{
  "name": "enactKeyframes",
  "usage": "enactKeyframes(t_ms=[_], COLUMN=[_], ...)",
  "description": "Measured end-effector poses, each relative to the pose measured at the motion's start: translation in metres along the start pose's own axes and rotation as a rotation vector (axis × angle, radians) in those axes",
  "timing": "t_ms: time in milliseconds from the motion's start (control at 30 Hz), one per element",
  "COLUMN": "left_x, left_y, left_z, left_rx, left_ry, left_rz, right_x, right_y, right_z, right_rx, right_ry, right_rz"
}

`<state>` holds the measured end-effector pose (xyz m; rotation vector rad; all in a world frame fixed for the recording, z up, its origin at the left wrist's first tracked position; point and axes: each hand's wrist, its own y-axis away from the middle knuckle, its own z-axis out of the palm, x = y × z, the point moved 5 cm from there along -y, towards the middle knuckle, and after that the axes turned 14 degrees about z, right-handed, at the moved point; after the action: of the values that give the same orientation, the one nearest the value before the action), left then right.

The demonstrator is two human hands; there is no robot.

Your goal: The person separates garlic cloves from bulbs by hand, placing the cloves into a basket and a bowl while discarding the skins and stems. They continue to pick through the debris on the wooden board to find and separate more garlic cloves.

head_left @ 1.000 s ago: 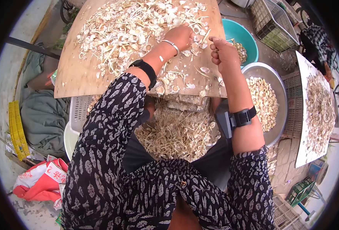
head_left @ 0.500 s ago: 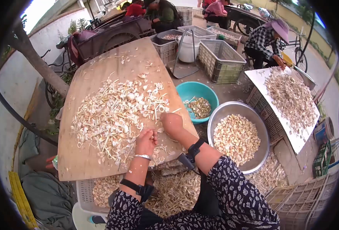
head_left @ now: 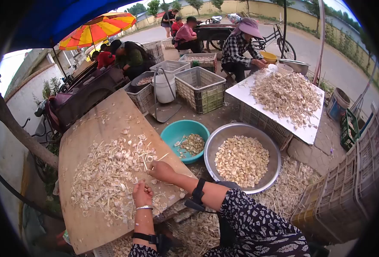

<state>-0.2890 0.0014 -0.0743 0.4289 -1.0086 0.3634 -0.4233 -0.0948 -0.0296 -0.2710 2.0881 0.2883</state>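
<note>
My left hand (head_left: 143, 195), with a bracelet at its wrist, is over the near right part of a wooden board (head_left: 96, 230). Its fingers are curled in, and what they hold is hidden. Just beyond it, my right hand (head_left: 161, 171) is closed near the board's right edge, knuckles up; I cannot tell what is in it. Pale garlic stems stick out close by its fingers. Left of both hands spreads a heap of garlic cloves, skins and stems (head_left: 106, 173).
Right of the board stand a teal basin (head_left: 167, 133) with some cloves and a steel bowl (head_left: 276, 165) of peeled cloves (head_left: 242, 160). Farther off are a plastic crate (head_left: 200, 89), a white bucket (head_left: 164, 88), and a person (head_left: 236, 53) at a white board (head_left: 241, 90) heaped with garlic.
The view has tilted up and turned right, so the board and bowls appear farther left, and more of the street shows. Both hands stay closed in about the same place over the board.
</note>
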Motion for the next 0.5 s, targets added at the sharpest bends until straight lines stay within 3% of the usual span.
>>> enactKeyframes(t_ms=[100,167,233,267,333,433,467,500], left_x=[0.005,0.011,0.001,0.004,0.014,0.063,0.096,0.124], left_y=[0.01,0.025,0.022,0.025,0.049,0.101,0.124,0.14], left_z=[0.018,0.038,0.031,0.024,0.021,-0.017,-0.041,-0.061], left_rx=[-0.075,-0.12,-0.212,-0.248,-0.157,-0.015,0.079,0.124], left_ry=[-0.034,-0.015,-0.062,-0.074,-0.011,0.045,-0.061,-0.178], left_rz=[-0.023,-0.066,-0.08,-0.111,-0.114,-0.061,0.087,0.222], right_x=[-0.008,-0.015,-0.024,-0.022,-0.016,0.001,-0.003,-0.003], right_y=[0.011,0.024,0.037,0.043,0.052,0.042,0.048,0.047], right_z=[0.01,-0.005,-0.004,-0.005,0.002,0.008,-0.004,-0.007], right_rx=[-0.127,-0.24,-0.148,-0.187,-0.25,-0.341,-0.396,-0.443], right_ry=[-0.164,-0.157,0.137,0.172,-0.007,-0.4,-0.515,-0.676], right_rz=[-0.113,-0.01,-0.247,-0.232,-0.409,-0.008,0.23,0.333])
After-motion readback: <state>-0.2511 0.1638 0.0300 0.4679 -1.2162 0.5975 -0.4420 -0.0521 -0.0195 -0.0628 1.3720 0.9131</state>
